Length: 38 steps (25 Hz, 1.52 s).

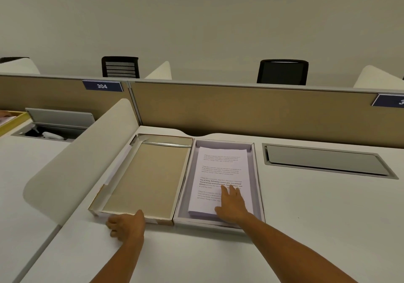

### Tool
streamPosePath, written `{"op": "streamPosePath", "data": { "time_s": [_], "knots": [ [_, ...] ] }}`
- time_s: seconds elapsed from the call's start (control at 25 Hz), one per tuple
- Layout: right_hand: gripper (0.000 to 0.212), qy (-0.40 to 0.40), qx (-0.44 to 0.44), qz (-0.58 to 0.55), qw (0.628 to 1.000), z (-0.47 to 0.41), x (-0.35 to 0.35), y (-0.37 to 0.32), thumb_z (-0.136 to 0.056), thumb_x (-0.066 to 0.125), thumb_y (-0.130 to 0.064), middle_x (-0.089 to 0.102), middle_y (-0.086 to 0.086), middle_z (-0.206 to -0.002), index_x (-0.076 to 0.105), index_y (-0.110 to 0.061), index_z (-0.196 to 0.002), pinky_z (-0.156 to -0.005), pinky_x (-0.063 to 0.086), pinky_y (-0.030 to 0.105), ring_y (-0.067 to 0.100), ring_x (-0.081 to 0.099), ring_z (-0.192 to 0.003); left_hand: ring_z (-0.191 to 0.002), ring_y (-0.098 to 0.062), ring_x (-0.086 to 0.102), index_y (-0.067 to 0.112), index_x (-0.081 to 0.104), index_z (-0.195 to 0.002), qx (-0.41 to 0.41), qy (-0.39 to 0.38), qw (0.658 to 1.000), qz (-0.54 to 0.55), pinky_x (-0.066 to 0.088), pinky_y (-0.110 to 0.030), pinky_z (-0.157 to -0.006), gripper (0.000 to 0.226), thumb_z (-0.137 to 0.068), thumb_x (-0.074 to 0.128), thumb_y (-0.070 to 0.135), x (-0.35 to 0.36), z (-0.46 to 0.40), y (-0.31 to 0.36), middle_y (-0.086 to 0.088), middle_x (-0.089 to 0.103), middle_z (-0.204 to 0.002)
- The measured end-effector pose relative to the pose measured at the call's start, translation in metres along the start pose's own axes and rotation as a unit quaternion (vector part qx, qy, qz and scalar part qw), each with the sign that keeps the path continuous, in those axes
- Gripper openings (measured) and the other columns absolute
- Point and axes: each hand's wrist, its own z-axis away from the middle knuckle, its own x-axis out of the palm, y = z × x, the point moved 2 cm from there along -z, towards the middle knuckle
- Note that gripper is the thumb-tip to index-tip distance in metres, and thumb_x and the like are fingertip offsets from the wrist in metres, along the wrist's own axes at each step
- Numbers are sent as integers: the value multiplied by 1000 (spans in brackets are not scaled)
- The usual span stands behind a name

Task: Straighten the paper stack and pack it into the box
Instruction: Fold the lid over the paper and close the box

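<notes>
A white paper stack (218, 169) with printed text lies inside the shallow box (255, 173), whose inner walls look pale lilac. My right hand (231, 204) rests flat on the near part of the stack, fingers spread. To the left, touching the box, the box lid (148, 177) lies upside down with its tan inside facing up. My left hand (125, 225) grips the lid's near edge, thumb on the rim and fingers curled beneath it.
A curved white side divider (87, 158) rises left of the lid. A tan partition (251, 112) closes the desk's far side. A grey cable hatch (325, 161) sits in the desktop to the right. Black chairs (283, 71) stand beyond the partition.
</notes>
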Motion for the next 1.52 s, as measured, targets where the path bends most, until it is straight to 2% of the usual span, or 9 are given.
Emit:
{"op": "streamPosePath", "data": {
  "time_s": [0.2, 0.4, 0.64, 0.76, 0.96, 1.16, 1.24, 1.4, 1.52],
  "knots": [
    [82, 73, 56, -3, 996, -1, -11, 9, -90, 60, -41, 7, 10, -167, 14, -22, -155, -122, 10, 55, 41, 5, -153, -126, -49, 42, -2, 33, -139, -58, 10, 996, 67, 40, -54, -104, 64, -81, 62, 0, 2, -1, 8, -26, 37, -144],
    [84, 81, 86, -10, 993, -6, -21, 20, -89, 59, -47, 7, 13, -167, 12, -21, -155, -122, 11, 57, 44, 5, -152, -113, -41, 60, 10, 34, -140, 5, 6, 964, 265, 52, -49, -97, 68, -81, 59, -11, 3, 4, 10, -22, 52, -136],
    [98, 108, 63, -65, 990, 0, -29, 12, -90, 60, -48, 5, 9, -167, -6, -22, -157, -122, 15, 55, 40, 9, -153, -116, -31, 58, 18, 31, -143, 42, -41, 920, 386, 51, -47, -100, 87, -75, 72, -15, -3, 14, 10, -10, 47, -143],
    [100, 114, 41, -101, 987, 4, -36, 0, -90, 63, -44, 4, 8, -167, -8, -23, -157, -123, 15, 54, 38, 8, -153, -111, -28, 62, 21, 37, -142, 98, -53, 909, 401, 51, -38, -94, 85, -74, 76, -13, -11, 21, 16, -2, 50, -139],
    [100, 127, -12, -172, 977, 12, -52, -32, -88, 69, -39, 9, 4, -167, -2, -25, -157, -123, 20, 54, 35, 15, -153, -118, -29, 54, 34, 32, -140, 180, -82, 895, 400, 54, -40, -90, 94, -73, 79, -11, -25, 44, 40, -8, 44, -142],
    [91, 110, -109, -236, 959, 27, -74, -70, -91, 66, -36, 8, 1, -167, 4, -26, -157, -119, 25, 52, 33, 20, -152, -119, -27, 53, 31, 34, -137, 269, -94, 882, 376, 54, -43, -93, 89, -72, 79, -10, -27, 81, 57, -7, 43, -144],
    [81, 99, -145, -278, 944, 38, -88, -85, -93, 62, -38, 16, 2, -166, 14, -26, -156, -117, 32, 51, 31, 26, -150, -122, -28, 53, 30, 33, -138, 300, -105, 876, 363, 54, -46, -95, 87, -75, 78, -9, -26, 95, 59, -7, 44, -144],
    [52, 8, -176, -415, 893, 60, -127, -111, -98, 55, -39, 55, 8, -144, 46, -18, -144, -105, 48, 43, 25, 57, -127, -124, -28, 52, 24, 34, -140, 355, -115, 871, 319, 53, -53, -98, 78, -79, 77, 1, -23, 116, 62, -7, 45, -144],
    [49, -61, -161, -495, 851, 67, -156, -123, -100, 49, -42, 66, 9, -130, 53, -10, -137, -100, 53, 45, 26, 66, -115, -126, -25, 49, 22, 34, -140, 402, -125, 860, 289, 51, -51, -99, 75, -80, 77, 7, -19, 129, 63, -8, 45, -143]
  ]
}}
